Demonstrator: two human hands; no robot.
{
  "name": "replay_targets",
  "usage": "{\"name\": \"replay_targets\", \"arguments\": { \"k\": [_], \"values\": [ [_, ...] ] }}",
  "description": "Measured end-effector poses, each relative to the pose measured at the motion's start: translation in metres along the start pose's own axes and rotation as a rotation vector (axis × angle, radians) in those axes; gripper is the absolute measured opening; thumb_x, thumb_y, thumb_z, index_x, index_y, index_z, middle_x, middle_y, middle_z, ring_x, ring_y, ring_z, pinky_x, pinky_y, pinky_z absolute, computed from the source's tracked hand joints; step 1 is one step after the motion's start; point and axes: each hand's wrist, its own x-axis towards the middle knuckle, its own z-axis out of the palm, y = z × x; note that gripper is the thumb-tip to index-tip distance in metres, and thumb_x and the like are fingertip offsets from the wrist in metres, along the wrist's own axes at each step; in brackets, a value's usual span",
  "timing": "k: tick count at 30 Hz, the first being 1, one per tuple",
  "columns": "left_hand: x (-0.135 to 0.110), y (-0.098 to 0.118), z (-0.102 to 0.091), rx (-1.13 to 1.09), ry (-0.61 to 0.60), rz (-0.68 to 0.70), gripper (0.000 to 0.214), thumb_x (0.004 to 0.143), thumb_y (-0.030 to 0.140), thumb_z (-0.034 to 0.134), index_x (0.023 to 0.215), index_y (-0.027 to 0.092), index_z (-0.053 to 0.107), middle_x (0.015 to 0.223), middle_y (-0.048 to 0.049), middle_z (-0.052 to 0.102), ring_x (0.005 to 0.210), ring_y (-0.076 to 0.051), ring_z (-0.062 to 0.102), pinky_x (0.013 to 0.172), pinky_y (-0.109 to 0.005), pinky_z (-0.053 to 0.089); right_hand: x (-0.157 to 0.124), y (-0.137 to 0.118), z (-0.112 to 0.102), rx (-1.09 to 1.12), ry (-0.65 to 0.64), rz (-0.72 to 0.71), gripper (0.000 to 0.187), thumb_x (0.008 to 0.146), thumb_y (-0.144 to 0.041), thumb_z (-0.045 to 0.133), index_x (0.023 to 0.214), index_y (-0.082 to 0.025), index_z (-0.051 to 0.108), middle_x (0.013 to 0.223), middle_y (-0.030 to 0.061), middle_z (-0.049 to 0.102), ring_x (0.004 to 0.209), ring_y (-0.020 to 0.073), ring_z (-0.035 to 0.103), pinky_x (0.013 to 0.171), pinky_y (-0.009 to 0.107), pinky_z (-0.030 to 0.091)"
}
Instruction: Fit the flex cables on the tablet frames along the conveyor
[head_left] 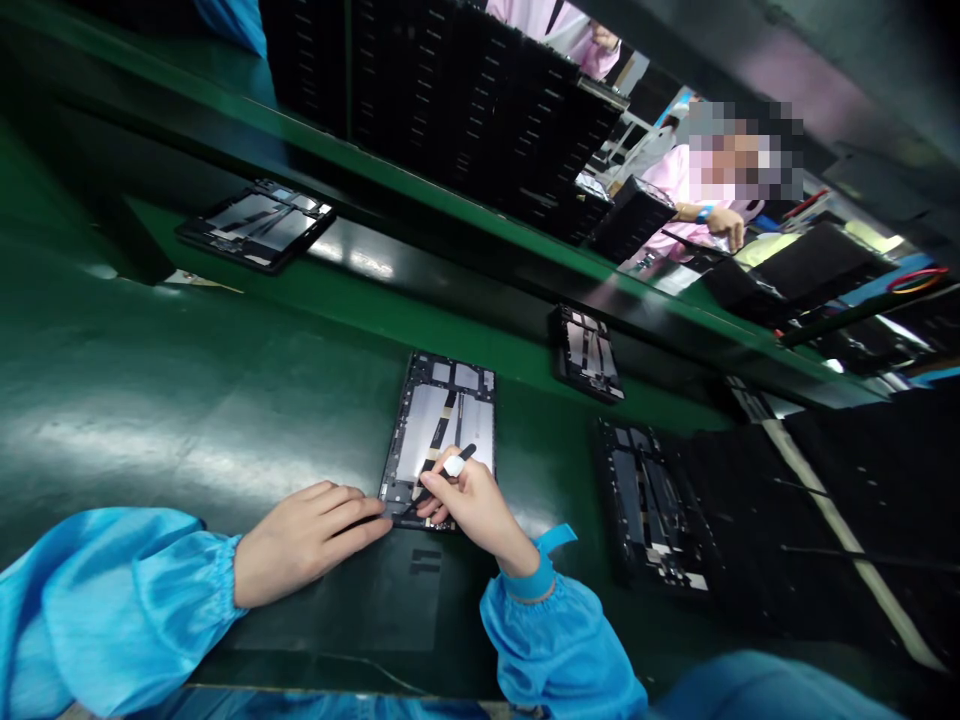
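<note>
Head view: your right hand (476, 505) is pinching a black tool (469, 452) over the opened tablet (420, 430), which is lying mid-frame; your left hand (304, 540), fingers outstretched, gripping nothing, is touching its lower-left corner.

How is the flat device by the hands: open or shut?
Open: the device bares its silvery panel and dark strip, uncovered.
</note>
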Motion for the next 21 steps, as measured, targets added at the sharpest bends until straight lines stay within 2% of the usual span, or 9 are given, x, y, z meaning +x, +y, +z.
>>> {"name": "replay_targets", "arguments": {
  "k": [4, 7, 10, 15, 17, 21],
  "values": [
    [-0.005, 0.001, 0.006, 0.072, -0.041, 0.034, 0.042, 0.102, 0.003, 0.035, 0.137, 0.016, 0.053, 0.122, -0.0107, 0.066, 0.100, -0.024, 0.058, 0.082, -0.038, 0.043, -0.001, 0.002, -0.001, -0.003, 0.011, -0.022, 0.036, 0.078, -0.052, 0.073, 0.080, -0.022, 0.053, 0.055, -0.0037, 0.065, 0.056, 0.0201, 0.074, 0.046, 0.022, 0.055],
    [-0.004, 0.000, 0.007, 0.074, -0.030, 0.025, 0.041, 0.100, 0.003, 0.040, 0.137, 0.017, 0.054, 0.118, -0.0106, 0.066, 0.099, -0.024, 0.057, 0.081, -0.037, 0.042, -0.008, 0.006, -0.007, -0.001, 0.079, -0.086, 0.035, 0.079, -0.051, 0.073, 0.080, -0.022, 0.054, 0.061, -0.0027, 0.065, 0.060, 0.0203, 0.074, 0.045, 0.022, 0.054],
    [0.001, 0.000, 0.003, 0.057, -0.030, 0.026, 0.040, 0.100, 0.003, 0.040, 0.133, 0.017, 0.056, 0.115, -0.0097, 0.066, 0.098, -0.024, 0.056, 0.083, -0.036, 0.042, -0.019, 0.013, -0.016, -0.036, 0.155, -0.155, 0.029, 0.085, -0.046, 0.070, 0.081, -0.021, 0.056, 0.067, -0.0009, 0.066, 0.059, 0.0177, 0.070, 0.048, 0.024, 0.053],
    [0.006, 0.000, -0.004, 0.030, -0.023, 0.018, 0.038, 0.103, 0.005, 0.035, 0.130, 0.017, 0.059, 0.113, -0.0095, 0.065, 0.098, -0.023, 0.056, 0.083, -0.035, 0.043, -0.030, 0.020, -0.021, -0.185, 0.180, -0.238, 0.019, 0.090, -0.036, 0.065, 0.080, -0.021, 0.060, 0.066, -0.0019, 0.061, 0.058, 0.0154, 0.062, 0.055, 0.025, 0.050],
    [0.006, 0.000, -0.004, 0.017, -0.013, 0.012, 0.038, 0.105, 0.006, 0.033, 0.129, 0.017, 0.059, 0.113, -0.0099, 0.065, 0.098, -0.023, 0.056, 0.083, -0.035, 0.044, -0.030, 0.021, -0.020, -0.187, 0.180, -0.239, 0.018, 0.090, -0.035, 0.065, 0.081, -0.021, 0.061, 0.066, -0.0014, 0.062, 0.060, 0.0162, 0.063, 0.055, 0.025, 0.049],
    [0.004, -0.001, 0.002, -0.005, -0.005, 0.003, 0.039, 0.106, 0.008, 0.031, 0.130, 0.018, 0.060, 0.116, -0.0114, 0.064, 0.102, -0.024, 0.055, 0.085, -0.036, 0.045, -0.028, 0.022, -0.019, -0.054, 0.175, -0.190, 0.021, 0.089, -0.040, 0.067, 0.082, -0.021, 0.059, 0.067, -0.0003, 0.065, 0.059, 0.0177, 0.066, 0.054, 0.026, 0.052]
  ]
}}
